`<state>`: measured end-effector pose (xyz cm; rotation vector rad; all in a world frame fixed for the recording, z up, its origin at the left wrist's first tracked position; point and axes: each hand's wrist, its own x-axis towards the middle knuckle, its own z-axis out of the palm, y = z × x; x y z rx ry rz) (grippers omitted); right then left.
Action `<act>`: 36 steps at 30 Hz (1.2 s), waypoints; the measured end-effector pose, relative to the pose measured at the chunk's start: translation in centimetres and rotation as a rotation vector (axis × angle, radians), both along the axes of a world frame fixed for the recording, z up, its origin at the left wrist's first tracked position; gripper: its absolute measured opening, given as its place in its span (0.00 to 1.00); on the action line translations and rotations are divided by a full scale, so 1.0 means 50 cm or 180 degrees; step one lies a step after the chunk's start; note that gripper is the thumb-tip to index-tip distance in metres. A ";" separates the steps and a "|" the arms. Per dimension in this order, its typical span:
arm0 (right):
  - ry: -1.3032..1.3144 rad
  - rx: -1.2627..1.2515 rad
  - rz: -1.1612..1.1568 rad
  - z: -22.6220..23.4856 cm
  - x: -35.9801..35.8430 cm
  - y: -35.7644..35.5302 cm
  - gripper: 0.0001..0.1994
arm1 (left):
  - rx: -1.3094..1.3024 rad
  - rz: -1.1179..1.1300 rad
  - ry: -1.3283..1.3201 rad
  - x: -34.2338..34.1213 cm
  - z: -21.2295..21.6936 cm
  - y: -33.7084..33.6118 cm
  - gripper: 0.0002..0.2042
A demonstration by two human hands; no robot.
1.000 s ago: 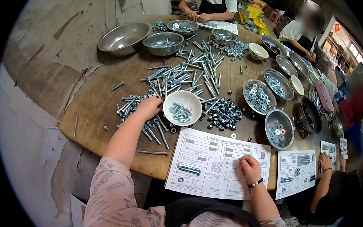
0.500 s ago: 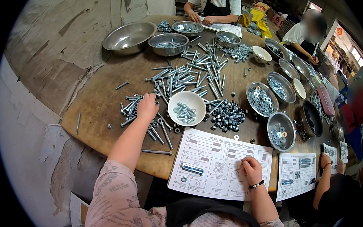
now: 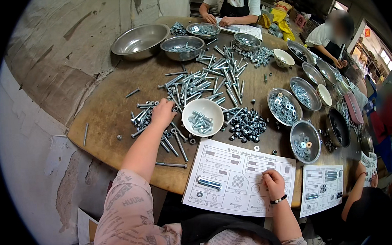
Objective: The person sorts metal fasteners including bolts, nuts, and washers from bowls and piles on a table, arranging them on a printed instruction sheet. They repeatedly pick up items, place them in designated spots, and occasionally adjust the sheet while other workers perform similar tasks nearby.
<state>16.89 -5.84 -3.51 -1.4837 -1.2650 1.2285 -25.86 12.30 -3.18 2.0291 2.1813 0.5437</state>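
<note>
My left hand [image 3: 162, 113] reaches into a heap of bolts and nuts [image 3: 141, 118] left of a white bowl [image 3: 203, 117] holding short bolts. Its fingers are bent down and pressed together; whatever they grip is hidden. Over the right part of a printed hardware sheet [image 3: 194, 183], my right hand [image 3: 275, 184] rests with curled fingers, their contents not visible. On that sheet's left side lie a bright bolt [image 3: 209, 183] and a small nut [image 3: 200, 194]. Long bolts [image 3: 194, 85] spread beyond the bowl, and dark-ringed nuts [image 3: 248, 126] are heaped to its right.
Metal bowls of washers [image 3: 285, 108] [image 3: 305, 142] stand to the right. A large steel basin [image 3: 139, 42] sits at the far left. A second sheet [image 3: 322, 189] with hardware lies beside mine. Co-workers sit across the table and along the right; one's arm [image 3: 356, 194] is near that sheet.
My left hand has shifted slightly within the heap, its fingers bending further down. My right hand stays put. The co-worker at the right has moved a paper upward.
</note>
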 end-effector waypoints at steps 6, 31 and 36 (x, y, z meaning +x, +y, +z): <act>0.0071 0.0026 -0.0122 0.004 -0.006 0.000 0.03 | 0.0138 -0.0468 0.0000 -0.004 0.004 -0.010 0.18; 0.0087 0.0037 -0.0056 0.005 -0.003 0.000 0.04 | -0.0143 -0.1294 0.0243 -0.016 0.002 -0.012 0.12; 0.0120 0.0017 -0.0064 0.002 -0.002 0.003 0.04 | -0.0067 -0.1318 0.0430 -0.019 -0.006 -0.014 0.12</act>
